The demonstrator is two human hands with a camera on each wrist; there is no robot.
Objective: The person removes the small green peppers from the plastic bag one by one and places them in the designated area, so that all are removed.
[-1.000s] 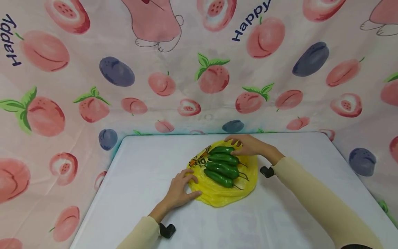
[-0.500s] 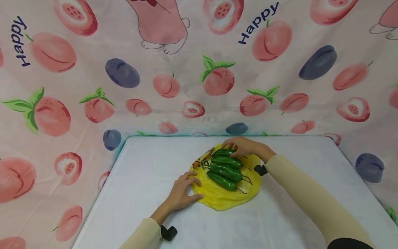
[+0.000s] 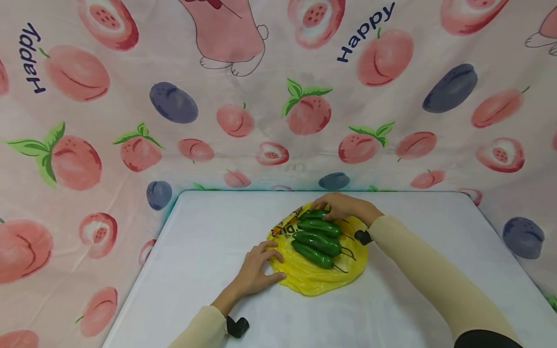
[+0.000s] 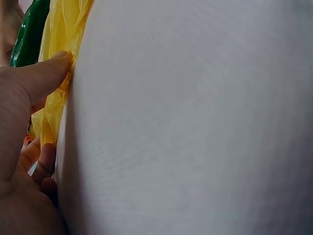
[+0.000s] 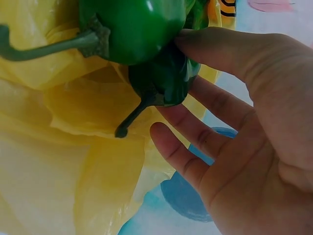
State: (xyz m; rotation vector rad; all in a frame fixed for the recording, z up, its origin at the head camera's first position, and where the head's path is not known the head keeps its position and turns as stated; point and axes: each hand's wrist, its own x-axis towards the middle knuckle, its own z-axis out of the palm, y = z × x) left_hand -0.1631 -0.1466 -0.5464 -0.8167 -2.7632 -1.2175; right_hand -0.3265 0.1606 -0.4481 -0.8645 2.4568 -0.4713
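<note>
Several green chili peppers [image 3: 316,242] lie side by side on a crumpled yellow plastic bag [image 3: 309,285], their stems toward the right. My right hand [image 3: 341,205] holds the farthest chili pepper [image 5: 164,81], thumb on one side and fingers on the other, as the right wrist view shows. At the bag's left edge rests my left hand [image 3: 254,270], its fingers spread and loosely bent, with the thumb touching the yellow plastic in the left wrist view. Another chili pepper [image 5: 132,29] sits right beside the held one.
The bag lies on a white table [image 3: 209,232], toward its back edge. Behind and on both sides hangs a pink cloth [image 3: 243,174] printed with fruit. A black band piece [image 3: 237,327] shows at the left wrist, and another [image 3: 362,237] at the right.
My right hand has come slightly nearer and to the left, its fingers closing round the farthest chili pepper. The left hand stays at the bag's edge. The head view has shifted slightly.
</note>
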